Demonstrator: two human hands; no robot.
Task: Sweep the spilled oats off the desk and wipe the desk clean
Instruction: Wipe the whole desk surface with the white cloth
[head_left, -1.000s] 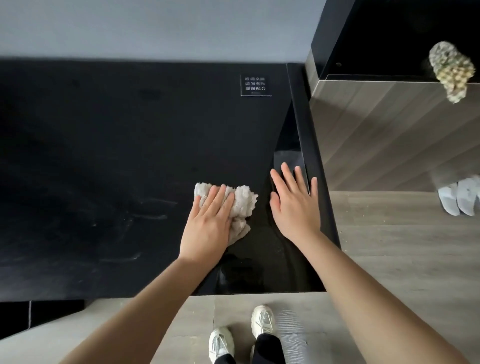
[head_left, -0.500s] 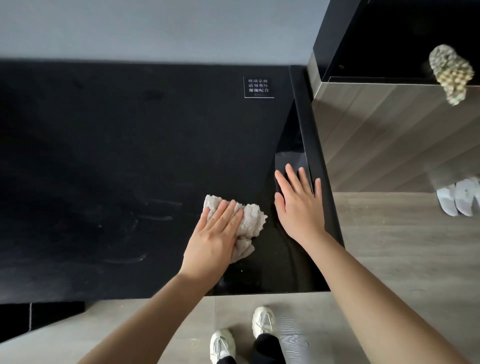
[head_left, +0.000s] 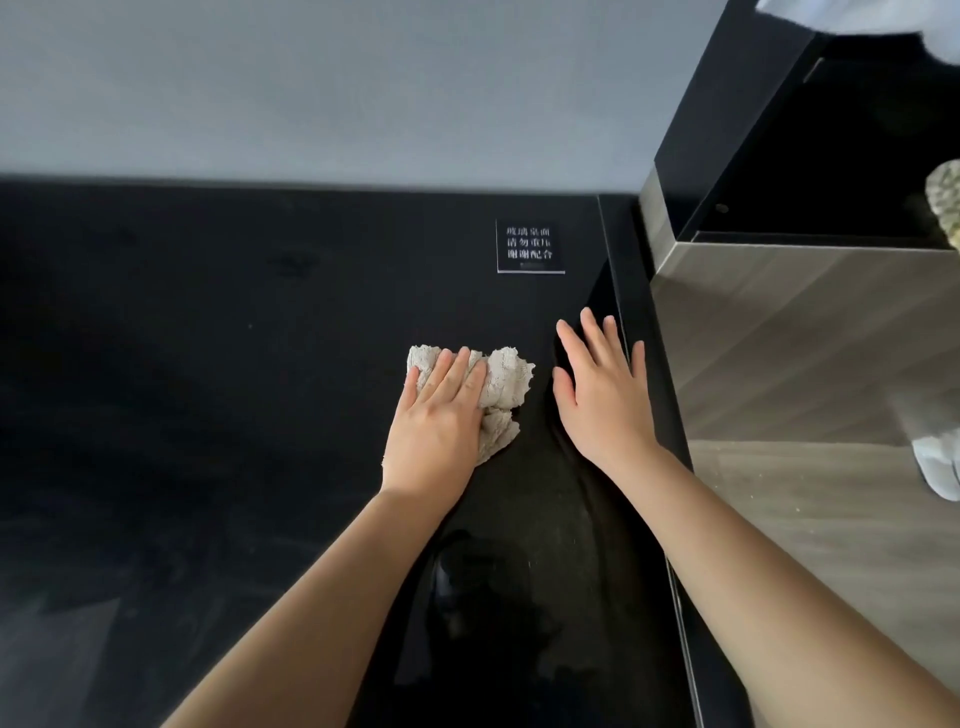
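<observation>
A crumpled beige cloth (head_left: 506, 382) lies on the glossy black desk (head_left: 234, 364), right of centre. My left hand (head_left: 439, 426) presses flat on the cloth with straight fingers, covering its left half. My right hand (head_left: 605, 395) rests flat on the desk just right of the cloth, fingers spread, close to the desk's right edge. No oats show on the dark surface; only faint smears.
A small label with white characters (head_left: 530, 245) sits on the desk behind the hands. A grey wall runs along the back. A black and wood-grain cabinet (head_left: 779, 332) stands right of the desk, with a knobbly pale object (head_left: 948, 205) on it. Wooden floor (head_left: 810, 499) lies lower right.
Both hands and the cloth have slid away from me toward the back of the desk. The view has moved closer over the desk, and my shoes are out of sight.
</observation>
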